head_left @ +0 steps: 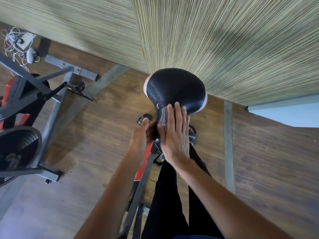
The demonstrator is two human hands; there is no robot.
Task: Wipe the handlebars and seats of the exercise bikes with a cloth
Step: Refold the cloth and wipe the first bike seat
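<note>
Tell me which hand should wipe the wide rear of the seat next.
Right. The right hand presses the grey cloth flat on the seat, fingers pointing toward its wide rear. The left hand grips the seat at its nose, likely steadying it, with no cloth visible.

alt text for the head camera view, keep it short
A right hand presses a grey cloth flat on the nose of a black bike seat while the left hand grips the nose. A second bike stands at left.
</note>
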